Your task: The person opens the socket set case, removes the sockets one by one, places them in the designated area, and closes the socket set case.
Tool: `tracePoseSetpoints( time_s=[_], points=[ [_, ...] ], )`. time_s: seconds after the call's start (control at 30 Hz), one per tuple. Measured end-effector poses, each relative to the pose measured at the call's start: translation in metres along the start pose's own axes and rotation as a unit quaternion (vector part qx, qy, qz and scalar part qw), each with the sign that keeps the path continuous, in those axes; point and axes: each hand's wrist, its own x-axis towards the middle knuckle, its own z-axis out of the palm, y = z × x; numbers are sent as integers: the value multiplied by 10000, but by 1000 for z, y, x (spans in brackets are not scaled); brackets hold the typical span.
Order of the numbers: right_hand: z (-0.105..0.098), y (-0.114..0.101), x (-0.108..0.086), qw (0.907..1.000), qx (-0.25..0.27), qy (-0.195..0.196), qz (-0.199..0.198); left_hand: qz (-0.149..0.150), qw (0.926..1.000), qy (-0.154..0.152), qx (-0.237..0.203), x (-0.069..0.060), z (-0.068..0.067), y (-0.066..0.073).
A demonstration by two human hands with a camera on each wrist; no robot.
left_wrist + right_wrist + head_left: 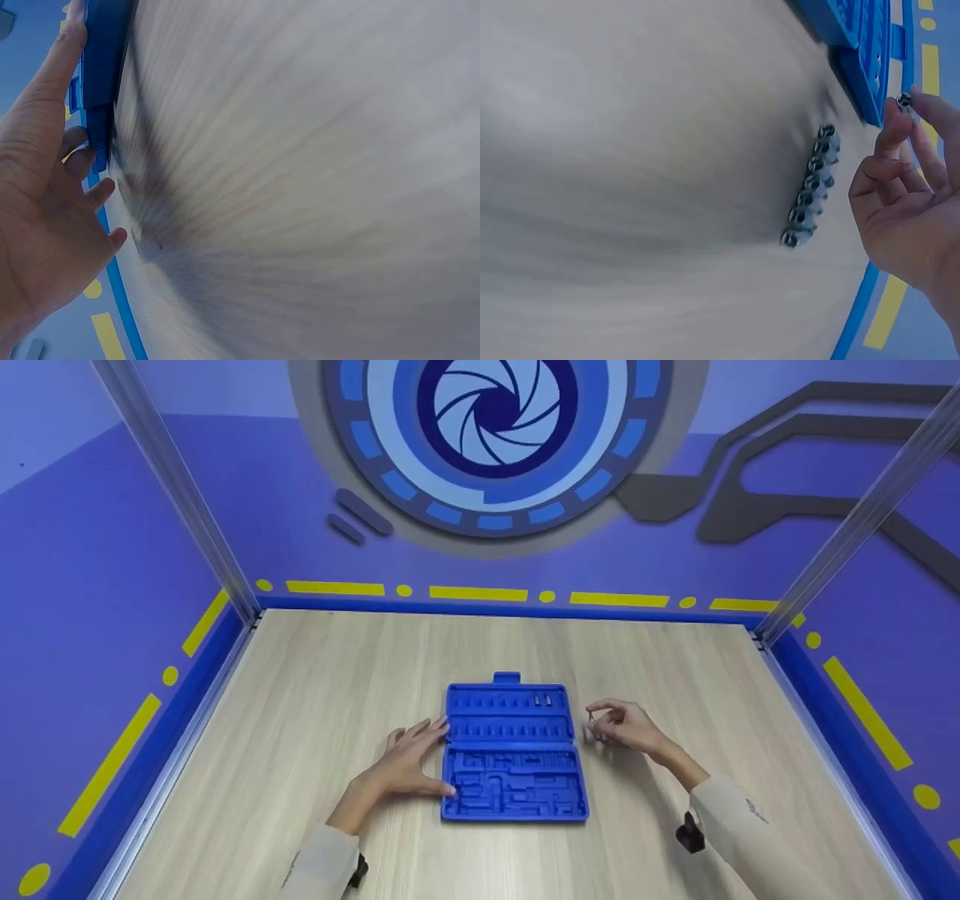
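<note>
Right-hand grip [626, 729]: thumb and finger pinching one small metal socket [904, 100], just beside the right edge of a blue case [510, 744]. Left-hand grip [409, 765]: fingers spread, touching the case's left edge. Case: one, unfolded flat; two metal pieces [548, 700] seated toward the right of its upper half. Row of sockets [810, 185]: standing on the table [337, 675], near the case's right edge. Surrounding room: broad wood-grain margins from case to side walls [75, 622], a narrower strip to the back wall [262, 510].
</note>
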Motion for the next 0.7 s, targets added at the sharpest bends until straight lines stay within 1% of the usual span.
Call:
tracePoseSetpoints(
  time_s=[0.03,0.07,0.27,0.47,0.57,0.63,0.7],
  points=[
    [-3,1,-3,10000,-28,-30,14,-2,10000,-18,-11,0,0,0],
    [-6,7,-5,10000,-58,-42,5,1,10000,-26,-8,1,0,0],
    [-20,15,-18,10000,-83,-38,19,14,10000,11,-6,-1,-1,-1],
    [-32,22,-27,9996,-43,105,263,50,10000,20,-41,-2,-1,-1],
    [-37,26,-32,9994,-37,150,326,68,10000,7,-27,-2,-1,-1],
    [-41,28,-36,9993,-76,187,330,73,10000,8,-19,-1,0,0],
    [-45,31,-40,9993,-178,217,240,84,10000,15,-24,0,0,0]
  ],
)
